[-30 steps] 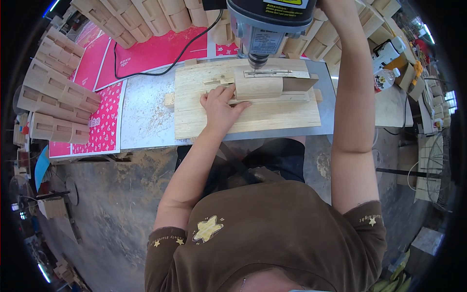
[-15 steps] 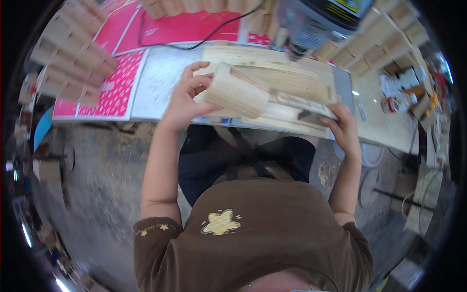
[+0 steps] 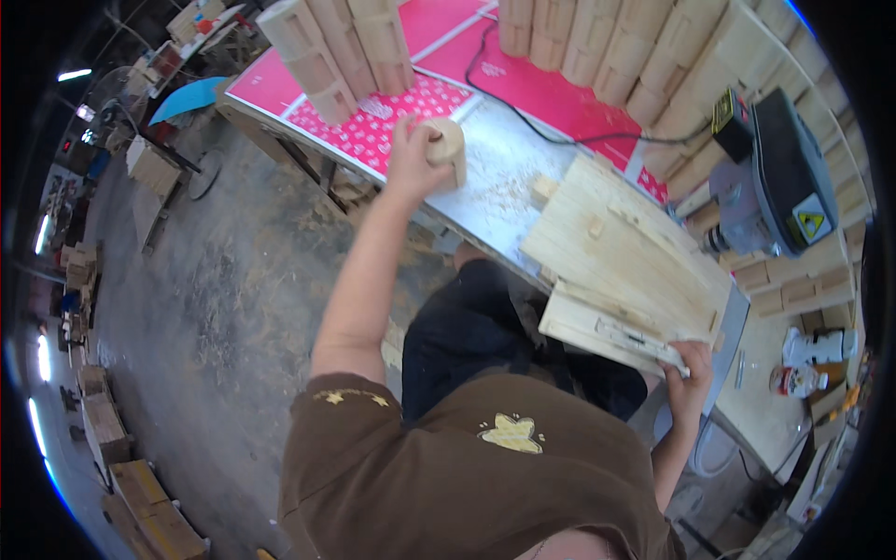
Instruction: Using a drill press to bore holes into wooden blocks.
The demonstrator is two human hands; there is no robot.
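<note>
Just left of centre in the upper frame, the left grip (image 3: pixel 411 166) is curled around a short wooden cylinder (image 3: pixel 452 154) at the near edge of the worktop (image 3: pixel 499 154); whether the cylinder rests there, I cannot tell. Right of centre, the right grip (image 3: pixel 689 366) is closed on the end of a long wooden piece (image 3: pixel 583 320) with a metal fitting, at the front edge of a flat board (image 3: pixel 607 233). The step in hand looks like handling cylinder and long piece separately; the next move seems to call for a steady left hold. At upper left, tall wooden columns (image 3: pixel 313 61) on a pink sheet (image 3: pixel 373 140) stand close enough to be knocked. A drill head (image 3: pixel 793 177) occupies the upper right, its black cable (image 3: pixel 560 140) crossing the worktop.
</note>
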